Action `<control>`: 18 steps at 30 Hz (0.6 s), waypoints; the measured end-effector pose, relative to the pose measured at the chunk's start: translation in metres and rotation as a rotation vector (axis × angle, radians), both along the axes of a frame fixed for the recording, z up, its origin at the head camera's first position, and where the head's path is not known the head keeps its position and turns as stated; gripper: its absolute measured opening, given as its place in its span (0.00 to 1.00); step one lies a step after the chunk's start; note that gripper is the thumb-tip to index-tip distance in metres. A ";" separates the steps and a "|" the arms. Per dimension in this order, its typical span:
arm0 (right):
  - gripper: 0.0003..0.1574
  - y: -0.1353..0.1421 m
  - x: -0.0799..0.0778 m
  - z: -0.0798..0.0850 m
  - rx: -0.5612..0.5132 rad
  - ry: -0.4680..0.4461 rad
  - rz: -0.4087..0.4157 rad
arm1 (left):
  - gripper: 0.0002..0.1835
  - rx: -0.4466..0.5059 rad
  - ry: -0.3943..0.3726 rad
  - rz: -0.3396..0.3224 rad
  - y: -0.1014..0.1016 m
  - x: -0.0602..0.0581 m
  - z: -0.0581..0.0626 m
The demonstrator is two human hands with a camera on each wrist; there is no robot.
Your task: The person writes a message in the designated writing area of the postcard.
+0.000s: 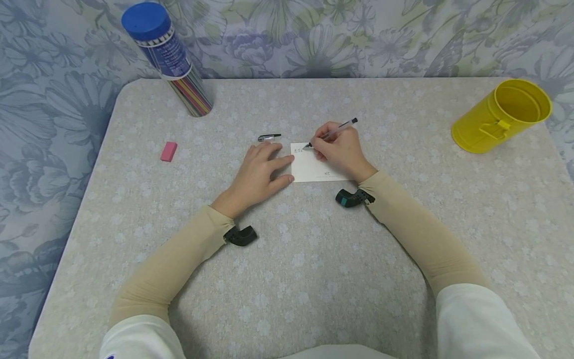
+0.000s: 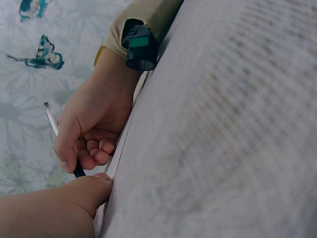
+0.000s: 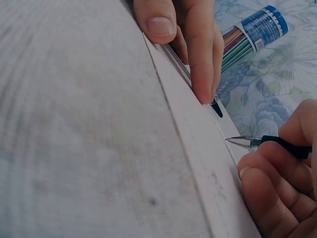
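A small white card (image 1: 309, 170) with a line of dark handwriting near its top edge lies flat on the table. In my right hand (image 1: 343, 149) I pinch a clear gel pen (image 1: 337, 130) with a dark grip, its tip at the writing; the right wrist view shows the pen's metal point (image 3: 238, 141) at the card. My left hand (image 1: 255, 174) lies spread beside the card, thumb and index fingertip at its left edge. Just beyond the left fingers rests a black-and-clear pen cap (image 1: 269, 137).
A pink eraser (image 1: 168, 151) lies to the left on the patterned tablecloth (image 1: 287, 279). At the back left stands a tall tube of colored pencils (image 1: 168, 60) with a blue lid. A yellow metal bucket (image 1: 484, 124) stands at the right.
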State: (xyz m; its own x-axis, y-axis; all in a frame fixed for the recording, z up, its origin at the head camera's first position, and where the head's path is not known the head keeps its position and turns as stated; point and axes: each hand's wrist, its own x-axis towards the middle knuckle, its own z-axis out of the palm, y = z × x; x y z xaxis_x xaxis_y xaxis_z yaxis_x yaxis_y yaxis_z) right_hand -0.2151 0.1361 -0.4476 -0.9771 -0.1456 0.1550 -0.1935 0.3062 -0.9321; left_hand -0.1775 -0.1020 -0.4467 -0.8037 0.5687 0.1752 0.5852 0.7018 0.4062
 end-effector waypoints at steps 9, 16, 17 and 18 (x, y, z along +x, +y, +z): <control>0.06 -0.001 -0.001 -0.002 -0.004 0.020 0.009 | 0.26 0.008 -0.001 -0.003 0.000 0.001 0.000; 0.06 0.000 -0.001 -0.001 -0.009 0.019 0.014 | 0.26 0.009 -0.006 0.001 0.000 0.001 0.001; 0.06 0.000 -0.001 -0.001 -0.011 0.021 0.015 | 0.26 0.008 -0.006 0.002 0.000 0.001 0.001; 0.06 0.000 -0.001 0.000 -0.015 0.021 0.016 | 0.26 0.006 -0.006 0.002 0.000 0.001 0.001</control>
State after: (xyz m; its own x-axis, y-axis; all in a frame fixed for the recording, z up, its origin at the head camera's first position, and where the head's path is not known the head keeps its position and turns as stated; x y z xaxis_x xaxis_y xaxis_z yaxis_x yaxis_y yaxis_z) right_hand -0.2158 0.1359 -0.4480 -0.9711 -0.1592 0.1778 -0.2181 0.2892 -0.9321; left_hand -0.1769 -0.1024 -0.4461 -0.8058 0.5661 0.1737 0.5813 0.7003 0.4143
